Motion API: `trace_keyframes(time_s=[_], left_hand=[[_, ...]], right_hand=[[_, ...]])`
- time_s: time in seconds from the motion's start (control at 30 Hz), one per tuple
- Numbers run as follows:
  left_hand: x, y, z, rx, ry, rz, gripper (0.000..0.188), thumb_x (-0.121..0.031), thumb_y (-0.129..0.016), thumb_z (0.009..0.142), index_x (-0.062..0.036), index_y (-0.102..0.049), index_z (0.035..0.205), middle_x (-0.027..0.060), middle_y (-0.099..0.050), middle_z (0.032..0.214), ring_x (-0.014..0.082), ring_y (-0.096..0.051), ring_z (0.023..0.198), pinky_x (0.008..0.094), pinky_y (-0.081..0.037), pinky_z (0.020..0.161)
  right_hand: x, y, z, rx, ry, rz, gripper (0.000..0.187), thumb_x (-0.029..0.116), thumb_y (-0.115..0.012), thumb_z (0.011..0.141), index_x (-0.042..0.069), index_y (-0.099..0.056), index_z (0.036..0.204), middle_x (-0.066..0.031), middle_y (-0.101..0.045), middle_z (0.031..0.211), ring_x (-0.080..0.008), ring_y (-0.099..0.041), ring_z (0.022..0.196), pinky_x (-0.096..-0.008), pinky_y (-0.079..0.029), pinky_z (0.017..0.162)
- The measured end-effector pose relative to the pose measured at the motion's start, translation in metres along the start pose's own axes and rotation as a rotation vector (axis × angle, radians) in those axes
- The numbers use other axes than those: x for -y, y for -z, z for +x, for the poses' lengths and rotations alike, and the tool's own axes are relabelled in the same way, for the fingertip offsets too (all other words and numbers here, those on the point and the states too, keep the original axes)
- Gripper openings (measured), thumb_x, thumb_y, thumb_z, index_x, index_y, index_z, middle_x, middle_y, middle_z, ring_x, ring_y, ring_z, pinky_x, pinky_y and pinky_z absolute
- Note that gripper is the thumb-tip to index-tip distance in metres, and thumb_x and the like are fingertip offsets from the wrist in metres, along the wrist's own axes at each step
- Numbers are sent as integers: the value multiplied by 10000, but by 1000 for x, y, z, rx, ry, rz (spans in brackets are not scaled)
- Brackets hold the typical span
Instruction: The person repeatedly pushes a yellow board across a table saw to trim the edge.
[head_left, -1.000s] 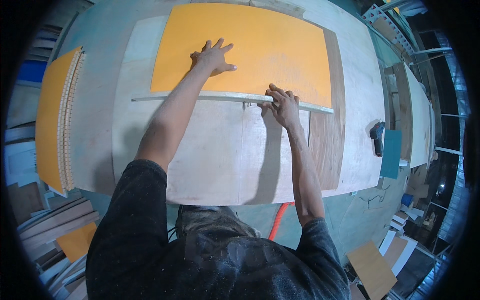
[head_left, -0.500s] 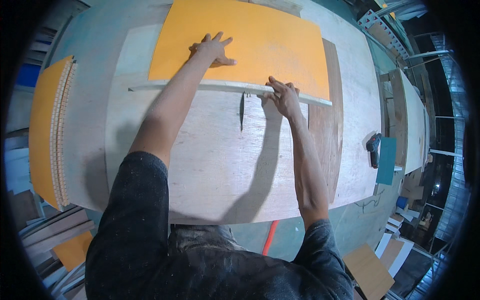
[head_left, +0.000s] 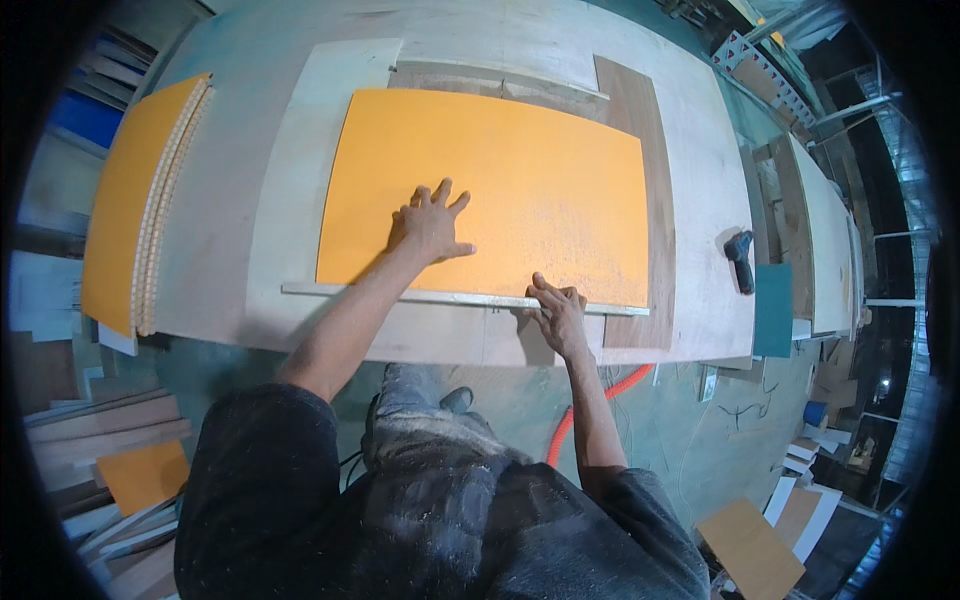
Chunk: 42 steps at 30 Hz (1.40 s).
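Observation:
My left hand lies on an orange-yellow flat board, its fingers spread and pressing on the surface. Along the board's near edge runs a thin pale strip, jutting a little past the board's left corner. Toward the strip's right part, my right hand is closed over it with curled fingers; the underside of that grip is hidden. My left forearm crosses above part of the strip.
Board and strip rest on a large pale worktable. A stack of orange-yellow panels stands at its left. Beyond the board lies another strip; a brown plank shows at right, near a black cordless drill. A red hose trails on the floor.
The board and strip have slid toward me, closer to the table's near edge, with both hands still on them. The view has also shifted, and another strip now shows behind the board.

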<state>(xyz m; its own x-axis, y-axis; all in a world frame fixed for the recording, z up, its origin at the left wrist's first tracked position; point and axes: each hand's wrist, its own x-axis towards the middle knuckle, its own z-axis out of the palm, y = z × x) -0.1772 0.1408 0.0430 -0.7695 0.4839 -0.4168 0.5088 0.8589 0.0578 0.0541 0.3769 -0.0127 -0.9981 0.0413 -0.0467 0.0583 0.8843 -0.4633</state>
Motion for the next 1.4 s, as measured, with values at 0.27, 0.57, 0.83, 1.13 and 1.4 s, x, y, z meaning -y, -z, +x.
trace_keyframes(time_s=[0.27,0.57,0.83,1.13,1.4], left_hand=[[-40,-71,-160,29,-34,-57,1086,-644,-802,801,-311,-273,1689,115,-131,1781,495,-262,1542,719,-484,1032],[-51,-107,-233,-28,-67,-80,990,-619,-773,856,-302,-319,1676,117,-159,1778,473,-282,1554,705,-451,1057],[48,-178,-263,-356,364,-328,778,-518,-698,953,-125,-465,1583,134,-390,1683,352,-372,1537,575,-370,1181],[127,-215,-316,-239,540,-493,551,-549,-608,1026,-10,-685,1110,273,-748,1092,490,-698,1078,591,-530,917],[109,-203,-318,-294,610,-510,508,-566,-624,1016,-78,-728,1112,204,-772,1079,438,-720,1066,543,-544,895]], right_hand=[[45,-25,-176,12,-48,50,474,346,-808,888,198,-714,1328,45,-586,1570,-269,-576,1079,-457,-412,1022],[67,-35,-257,7,-57,52,454,339,-817,890,198,-730,1313,11,-598,1553,-289,-590,1135,-459,-415,1048],[-54,13,-274,-663,-443,52,519,403,-804,928,-22,-725,1214,-256,-722,1259,-421,-685,1160,-511,-506,1023],[-169,1,-267,-285,-884,334,636,559,-809,907,-60,-766,1049,-123,-758,847,-196,-732,776,-349,-559,679],[-132,-6,-263,-601,-887,466,537,435,-868,896,-47,-711,1073,-84,-741,878,-149,-671,737,-316,-522,647]])
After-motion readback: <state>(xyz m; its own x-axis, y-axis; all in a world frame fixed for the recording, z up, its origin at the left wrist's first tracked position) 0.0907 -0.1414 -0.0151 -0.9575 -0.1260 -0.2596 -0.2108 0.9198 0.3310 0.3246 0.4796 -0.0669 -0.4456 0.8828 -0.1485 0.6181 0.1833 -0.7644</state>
